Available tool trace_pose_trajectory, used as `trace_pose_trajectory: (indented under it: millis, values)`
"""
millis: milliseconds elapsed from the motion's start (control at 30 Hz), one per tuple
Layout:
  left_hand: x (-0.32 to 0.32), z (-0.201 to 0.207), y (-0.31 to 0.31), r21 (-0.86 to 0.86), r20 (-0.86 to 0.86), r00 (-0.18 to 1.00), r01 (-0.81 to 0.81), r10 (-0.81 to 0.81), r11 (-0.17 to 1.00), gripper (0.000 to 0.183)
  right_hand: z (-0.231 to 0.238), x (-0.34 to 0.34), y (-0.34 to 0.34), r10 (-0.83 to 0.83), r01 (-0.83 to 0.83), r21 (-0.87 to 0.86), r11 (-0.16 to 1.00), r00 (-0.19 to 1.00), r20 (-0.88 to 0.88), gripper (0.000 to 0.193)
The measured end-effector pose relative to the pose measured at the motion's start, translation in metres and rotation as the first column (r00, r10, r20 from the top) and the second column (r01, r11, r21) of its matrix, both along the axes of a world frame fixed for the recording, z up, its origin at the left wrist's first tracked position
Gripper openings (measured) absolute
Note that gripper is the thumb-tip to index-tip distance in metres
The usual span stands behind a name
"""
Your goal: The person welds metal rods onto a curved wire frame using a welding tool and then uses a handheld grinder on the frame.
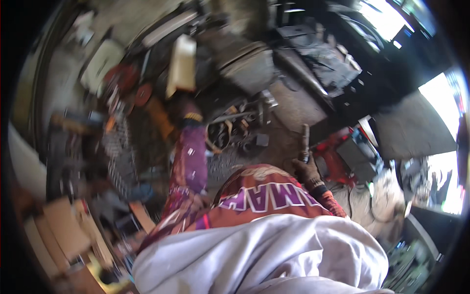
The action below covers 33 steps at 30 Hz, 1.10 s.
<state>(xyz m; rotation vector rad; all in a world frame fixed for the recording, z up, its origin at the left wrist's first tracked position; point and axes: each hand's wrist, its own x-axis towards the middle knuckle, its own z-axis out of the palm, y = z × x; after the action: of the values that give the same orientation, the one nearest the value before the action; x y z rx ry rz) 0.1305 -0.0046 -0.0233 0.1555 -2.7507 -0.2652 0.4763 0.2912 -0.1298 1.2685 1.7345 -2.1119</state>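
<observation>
My right hand (307, 170), in a dark glove, is closed around a short dark metal rod (305, 138) that points upward, next to a red machine (334, 147). My left arm in a purple patterned sleeve reaches up toward dark clutter. My left hand (188, 106) is past a yellow wristband, blurred and dark, just below a cream plastic canister (181, 63). What it touches is unclear.
A heap of dark metal rings and parts (236, 131) lies between my hands. Red discs (123, 77) and a metal mesh sheet (119, 149) are on the left, cardboard boxes (63, 228) at lower left, and a pale sack (379, 203) on the right. White cloth (264, 255) fills the bottom.
</observation>
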Motion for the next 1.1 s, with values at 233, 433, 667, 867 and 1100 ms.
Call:
trace_pose_trajectory:
  millis: [233, 433, 667, 867, 1100]
  values:
    - [-0.012, -0.023, -0.022, 0.219, -0.143, 0.985, 0.122, -0.092, 0.968, 0.026, -0.049, -0.001, 0.007, 0.125, -0.12, 0.114, 0.986, 0.991, -0.04, 0.072]
    - [-0.023, -0.036, -0.034, 0.337, -0.215, 0.961, 0.239, -0.173, 0.911, 0.026, -0.011, -0.013, -0.005, 0.109, -0.108, 0.07, 0.992, 0.994, -0.008, 0.03]
    - [-0.039, -0.045, -0.046, 0.428, -0.264, 0.937, 0.327, -0.23, 0.843, 0.027, -0.024, -0.016, -0.001, 0.147, -0.143, 0.086, 0.986, 0.988, -0.046, 0.049]
    - [-0.026, -0.033, -0.029, 0.256, -0.27, 0.951, 0.221, -0.15, 0.941, 0.027, -0.031, -0.01, 0.002, 0.125, -0.12, 0.1, 0.988, 0.991, -0.038, 0.052]
    - [-0.045, -0.054, -0.037, -0.085, -0.3, 0.954, 0.003, -0.028, 0.996, 0.029, -0.033, -0.008, 0.003, 0.138, -0.135, 0.077, 0.988, 0.99, -0.036, 0.054]
